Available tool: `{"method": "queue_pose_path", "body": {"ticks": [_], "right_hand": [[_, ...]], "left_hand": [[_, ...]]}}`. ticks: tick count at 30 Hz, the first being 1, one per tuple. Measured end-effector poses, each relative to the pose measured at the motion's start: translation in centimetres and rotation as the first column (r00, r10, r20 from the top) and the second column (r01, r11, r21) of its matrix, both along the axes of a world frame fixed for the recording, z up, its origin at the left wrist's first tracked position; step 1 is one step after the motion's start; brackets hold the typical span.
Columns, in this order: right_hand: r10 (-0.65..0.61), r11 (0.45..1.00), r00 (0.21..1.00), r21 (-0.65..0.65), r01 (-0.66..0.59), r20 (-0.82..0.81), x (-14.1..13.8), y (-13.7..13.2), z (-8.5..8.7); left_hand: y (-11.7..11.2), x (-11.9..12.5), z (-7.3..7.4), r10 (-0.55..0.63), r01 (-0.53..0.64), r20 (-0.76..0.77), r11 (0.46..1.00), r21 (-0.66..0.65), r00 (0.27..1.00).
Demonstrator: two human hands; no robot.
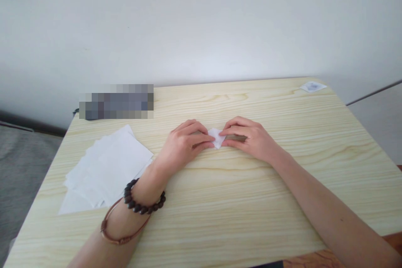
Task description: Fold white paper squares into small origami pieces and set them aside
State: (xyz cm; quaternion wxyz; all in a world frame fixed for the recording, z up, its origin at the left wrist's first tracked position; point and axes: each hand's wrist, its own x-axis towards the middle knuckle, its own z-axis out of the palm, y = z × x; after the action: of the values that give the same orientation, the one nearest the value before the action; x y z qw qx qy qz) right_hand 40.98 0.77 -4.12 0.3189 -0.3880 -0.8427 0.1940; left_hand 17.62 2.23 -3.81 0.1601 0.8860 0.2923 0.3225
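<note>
A small folded piece of white paper (216, 137) sits between my two hands over the middle of the table. My left hand (187, 140) pinches its left edge, fingertips and thumb closed on it. From the other side, my right hand (246, 137) grips the right edge between fingers and thumb. The paper looks roughly diamond-shaped; its finer folds are too small to make out. To the left of my left hand lies a fanned-out stack of white paper sheets (109, 167).
The light wood-grain table (238, 213) meets a white wall (201, 25) at the back. A blurred-out dark object (119, 102) lies at the back left. In the far right corner rests a flat white diamond-shaped piece (313, 86) with a greyish middle.
</note>
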Motion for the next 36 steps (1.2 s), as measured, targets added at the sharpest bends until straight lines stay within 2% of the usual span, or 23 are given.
{"method": "queue_pose_path", "body": {"ticks": [12,18,21,25,27,30,33,36], "right_hand": [[0.008,0.999,1.0,0.052,-0.007,-0.018,-0.5,-0.5,0.5],[0.003,0.998,0.996,0.055,-0.008,0.084,-0.6,-0.5,0.6],[-0.009,0.999,0.996,0.05,0.005,0.09,-0.7,-0.5,0.5],[-0.05,0.996,0.998,0.071,0.046,0.045,-1.0,-0.4,0.4],[-0.094,0.995,0.996,0.042,0.093,0.008,-1.1,-0.4,0.4],[-0.162,0.985,0.986,-0.072,0.158,-0.049,-1.4,-0.5,0.6],[-0.189,0.971,0.979,-0.162,0.175,-0.071,-1.6,-0.6,0.9],[-0.192,0.967,0.98,-0.181,0.179,-0.055,-1.7,-0.7,1.1]], "left_hand": [[-0.4,0.0,0.4,0.009,-0.009,0.006,1.0,-0.013,1.0],[-0.7,0.0,0.6,0.074,-0.064,-0.137,0.995,0.074,0.988],[-0.8,0.0,0.6,0.116,-0.102,-0.142,0.99,0.103,0.983],[-0.7,-0.1,0.3,0.097,-0.082,-0.15,0.991,0.104,0.984],[-0.6,-0.1,0.2,0.105,-0.094,-0.133,0.992,0.086,0.986],[-0.4,-0.1,0.1,0.143,-0.14,-0.085,0.99,0.032,0.986],[-0.4,-0.1,0.2,0.172,-0.174,-0.074,0.984,-0.034,0.982],[-0.3,0.0,0.3,0.159,-0.166,-0.102,0.983,-0.073,0.982]]}}
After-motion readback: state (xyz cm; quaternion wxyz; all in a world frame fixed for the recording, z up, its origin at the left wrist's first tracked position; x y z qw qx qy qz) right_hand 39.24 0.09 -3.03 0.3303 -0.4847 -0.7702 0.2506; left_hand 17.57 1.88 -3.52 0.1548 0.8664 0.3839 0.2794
